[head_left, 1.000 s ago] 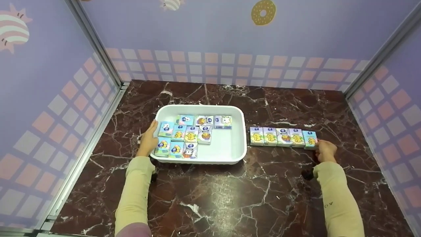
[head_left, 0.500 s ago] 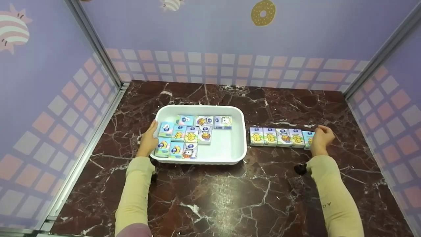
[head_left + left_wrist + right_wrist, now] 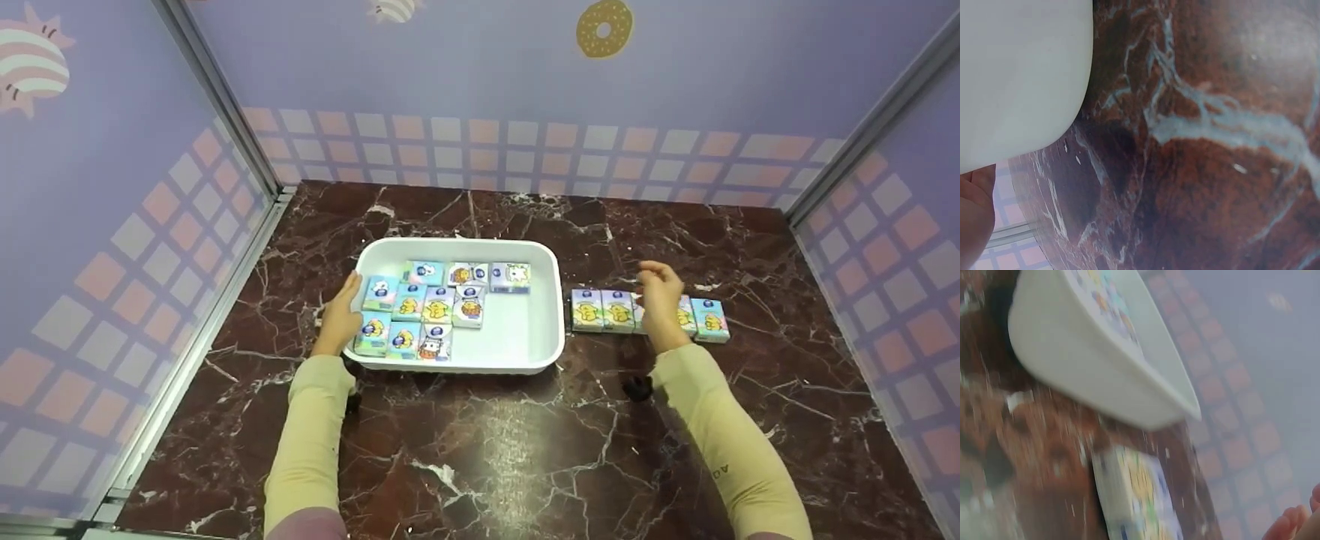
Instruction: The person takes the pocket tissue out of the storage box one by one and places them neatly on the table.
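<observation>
Left hand [image 3: 341, 319] straight-fingered against our tray [image 3: 517, 334]; right of it, our right hand [image 3: 661, 300] (loose, empty) hovers over packets [image 3: 618, 311]!

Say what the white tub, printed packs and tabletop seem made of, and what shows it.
White tub: probably plastic, smooth with a soft sheen; rounded corners, no visible seams.
Printed packs: perhaps thin card or film, brightly coloured; flat faces, squared edges.
Tabletop: polished stone or a lookalike; pale veins, glossy light patch.
</observation>
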Motion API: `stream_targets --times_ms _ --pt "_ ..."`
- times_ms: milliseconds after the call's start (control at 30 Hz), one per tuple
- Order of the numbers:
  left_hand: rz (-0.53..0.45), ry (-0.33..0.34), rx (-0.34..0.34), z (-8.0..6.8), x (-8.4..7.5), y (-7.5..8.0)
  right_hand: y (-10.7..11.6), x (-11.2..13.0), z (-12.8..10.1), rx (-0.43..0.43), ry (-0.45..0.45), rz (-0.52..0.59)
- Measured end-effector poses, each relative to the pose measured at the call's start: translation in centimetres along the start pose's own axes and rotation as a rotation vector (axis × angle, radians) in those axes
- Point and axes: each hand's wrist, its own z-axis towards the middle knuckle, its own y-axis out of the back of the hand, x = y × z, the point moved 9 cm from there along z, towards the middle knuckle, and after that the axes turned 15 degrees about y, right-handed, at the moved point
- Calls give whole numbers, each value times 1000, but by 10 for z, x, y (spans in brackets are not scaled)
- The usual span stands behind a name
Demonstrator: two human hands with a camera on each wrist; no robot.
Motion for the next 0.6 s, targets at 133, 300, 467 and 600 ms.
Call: stream_targets --times_ms 133,300,467,600 --pt "5 0 -5 0 0 0 -34 3 -17 116 2 -1" --pt "55 -11 -20 0 -1 0 -70 0 -39 248 -20 16" --pt "86 -24 -30 -1 -2 1 -104 -7 -62 414 -75 -31" --pt "87 -19 -30 0 -1 1 -126 -19 -81 535 -151 -84"
